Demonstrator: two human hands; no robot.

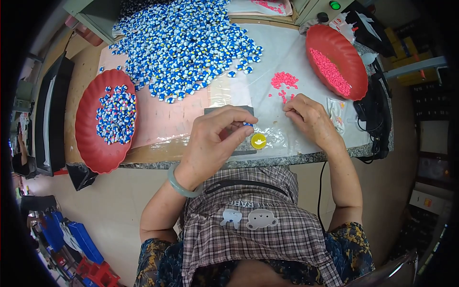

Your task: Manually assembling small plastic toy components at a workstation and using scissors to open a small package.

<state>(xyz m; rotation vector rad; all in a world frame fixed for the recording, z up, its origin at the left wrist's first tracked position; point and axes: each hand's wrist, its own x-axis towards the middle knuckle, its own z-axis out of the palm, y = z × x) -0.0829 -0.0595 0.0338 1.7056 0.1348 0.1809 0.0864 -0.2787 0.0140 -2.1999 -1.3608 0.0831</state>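
Note:
My left hand point(210, 138), a green bangle on its wrist, pinches a small blue-and-white piece point(247, 124) between thumb and fingertips. Just below those fingertips sits a small round yellow dish point(258, 147) with something white in it. To the right, my right hand point(310, 117) has its thumb and fingers pressed together; anything between them is too small to make out. Its fingertips are at the near end of a loose scatter of small pink pieces point(284, 80). A dark flat pad point(242, 109) lies partly hidden behind my left hand.
A large heap of blue-and-white pieces point(181, 43) covers the back left. A red scalloped tray point(86, 129) at left holds similar pieces, some with pink. Another red tray point(351, 62) at right holds pink pieces. A small white packet point(336, 115) and black cables lie by my right wrist.

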